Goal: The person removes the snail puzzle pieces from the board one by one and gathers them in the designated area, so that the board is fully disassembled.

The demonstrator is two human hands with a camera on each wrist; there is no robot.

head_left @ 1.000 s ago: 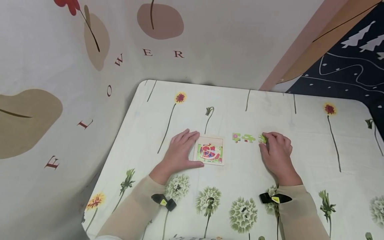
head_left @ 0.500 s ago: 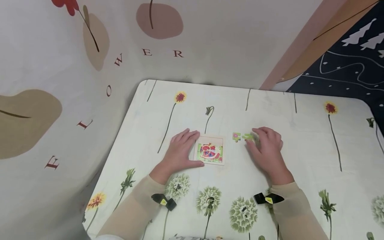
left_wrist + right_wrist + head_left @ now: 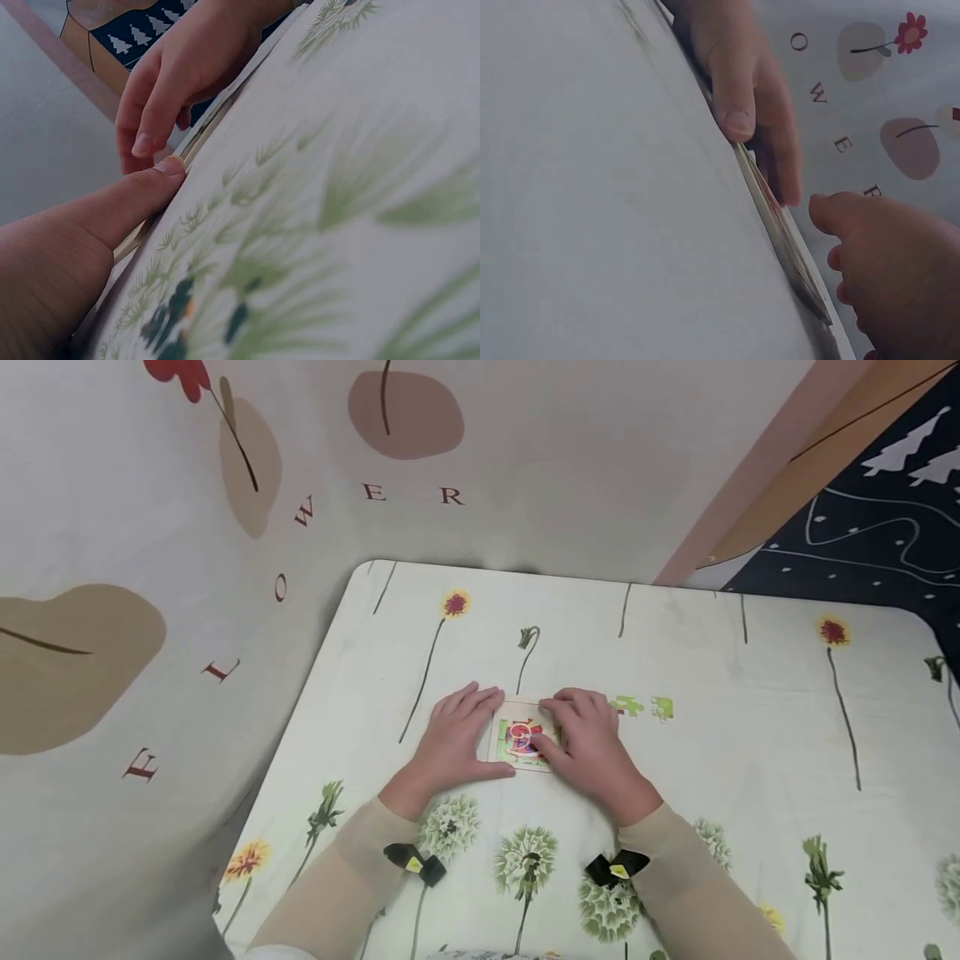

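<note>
A small square wooden jigsaw puzzle board (image 3: 517, 762) with a red and green picture lies flat on the table. My left hand (image 3: 450, 737) holds it at its left side, the thumb along the front edge and the fingers by the far left corner. Over the board's right side is my right hand (image 3: 592, 743), its thumb above the picture and apart from the index finger. No piece shows between them. Two loose green puzzle pieces, a middle piece (image 3: 628, 704) and a right piece (image 3: 662, 707), lie beyond the right hand. The pink-spotted piece is out of sight.
A white tablecloth (image 3: 750, 727) with printed flowers covers the table. Its far edge meets a pale fabric wall (image 3: 570, 502) with printed letters, and a dark printed panel (image 3: 847, 543) stands at the back right.
My right hand has left the rightmost loose piece and moved left, passing the middle one, to the board. That rightmost piece stays on the table. The left hand stays put.
</note>
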